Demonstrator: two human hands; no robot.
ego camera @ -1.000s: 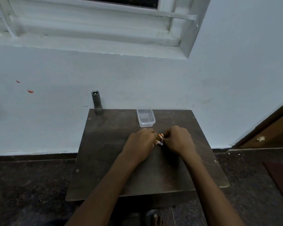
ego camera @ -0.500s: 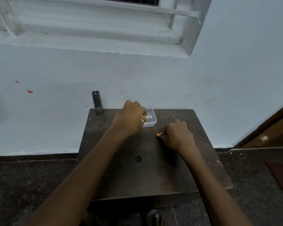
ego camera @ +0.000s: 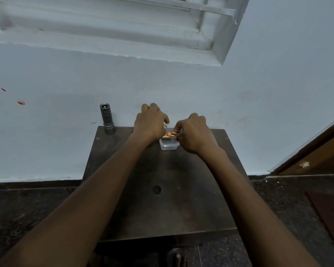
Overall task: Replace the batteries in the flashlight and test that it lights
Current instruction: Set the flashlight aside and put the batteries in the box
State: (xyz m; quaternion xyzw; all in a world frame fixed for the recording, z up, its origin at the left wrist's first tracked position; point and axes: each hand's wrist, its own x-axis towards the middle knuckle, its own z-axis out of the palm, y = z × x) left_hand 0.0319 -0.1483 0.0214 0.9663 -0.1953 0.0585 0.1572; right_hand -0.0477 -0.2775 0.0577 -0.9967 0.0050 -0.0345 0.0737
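Dark table (ego camera: 162, 209) against wall: my right hand (ego camera: 196, 134) is pinching a battery (ego camera: 172, 134) over the tub (ego camera: 169, 145); left hand (ego camera: 149, 123) is curled beside it (grip unclear). Flashlight (ego camera: 106, 118) is standing far-left.

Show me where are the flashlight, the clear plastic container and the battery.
flashlight (ego camera: 106, 118): head view, middle of its body.
clear plastic container (ego camera: 169, 146): head view, near wall.
battery (ego camera: 169, 134): head view, orange end.

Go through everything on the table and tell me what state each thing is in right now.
Flashlight: upright at the table's far left corner, untouched.
Plastic container: open, no lid on.
Battery: pinched in the right hand above the container.
Left hand: fingers at the container's far side; grip hidden.
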